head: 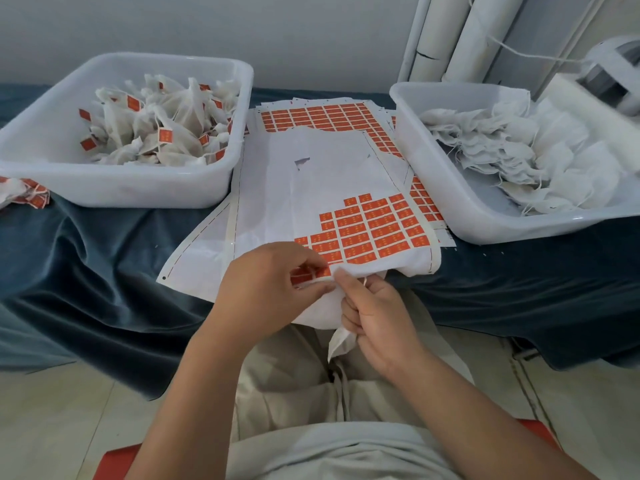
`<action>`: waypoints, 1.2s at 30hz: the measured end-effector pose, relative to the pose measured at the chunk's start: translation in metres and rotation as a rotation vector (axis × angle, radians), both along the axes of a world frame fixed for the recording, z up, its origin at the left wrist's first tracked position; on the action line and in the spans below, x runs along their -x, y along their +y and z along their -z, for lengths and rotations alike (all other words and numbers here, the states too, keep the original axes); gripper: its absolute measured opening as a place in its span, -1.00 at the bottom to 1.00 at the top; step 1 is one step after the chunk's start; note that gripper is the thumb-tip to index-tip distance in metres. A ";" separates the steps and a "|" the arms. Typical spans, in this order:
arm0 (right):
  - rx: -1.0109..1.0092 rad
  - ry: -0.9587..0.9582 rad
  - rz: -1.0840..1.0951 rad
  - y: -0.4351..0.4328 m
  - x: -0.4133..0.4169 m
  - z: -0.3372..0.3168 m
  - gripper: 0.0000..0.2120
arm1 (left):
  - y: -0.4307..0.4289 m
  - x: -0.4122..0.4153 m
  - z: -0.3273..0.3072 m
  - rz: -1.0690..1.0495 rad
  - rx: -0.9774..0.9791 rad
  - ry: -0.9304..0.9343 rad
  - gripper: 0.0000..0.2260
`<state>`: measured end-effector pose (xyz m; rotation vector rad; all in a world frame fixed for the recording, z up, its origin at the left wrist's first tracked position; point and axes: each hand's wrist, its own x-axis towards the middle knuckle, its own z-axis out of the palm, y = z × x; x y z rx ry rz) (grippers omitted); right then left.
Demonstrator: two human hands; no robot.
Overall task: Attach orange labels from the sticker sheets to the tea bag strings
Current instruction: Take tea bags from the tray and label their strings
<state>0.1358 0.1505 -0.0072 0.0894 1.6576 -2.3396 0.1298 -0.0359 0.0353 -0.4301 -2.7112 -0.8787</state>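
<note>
Closest to my view is a pale grey shirt (pixel 346 452), with beige trousers (pixel 294 382) below it and a red seat (pixel 114 462) showing at the edges. Just beyond, I see both hands meeting at the near edge of the top sticker sheet (pixel 311 188). The left hand (pixel 273 285) has thumb and forefinger closed in a pinch on an orange label (pixel 308 273) at the sheet's near edge. The right hand (pixel 377 313) is curled round a white tea bag (pixel 337 341) that hangs below the fist, and its fingertips pinch the string (pixel 364 280) right beside the left thumb.

That sheet is mostly bare backing, with the remaining orange labels (pixel 374 226) grouped in its near right corner. A fuller sheet (pixel 311 117) lies under it, farther back.

On the dark blue cloth (pixel 104 258), the left tub (pixel 104 192) holds labelled tea bags (pixel 166 133); the right tub (pixel 450 188) holds plain tea bags (pixel 512 147). A few labelled bags (pixel 24 195) lie outside the left tub. White pipes (pixel 450 36) stand against the wall.
</note>
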 end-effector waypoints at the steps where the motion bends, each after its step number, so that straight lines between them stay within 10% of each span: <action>1: -0.025 0.010 -0.014 0.000 0.000 0.000 -0.79 | 0.000 0.000 -0.001 0.005 -0.012 -0.002 -0.74; 36: -0.260 0.189 0.038 -0.002 -0.007 -0.023 -0.73 | -0.003 -0.001 -0.010 0.020 -0.071 -0.008 -0.76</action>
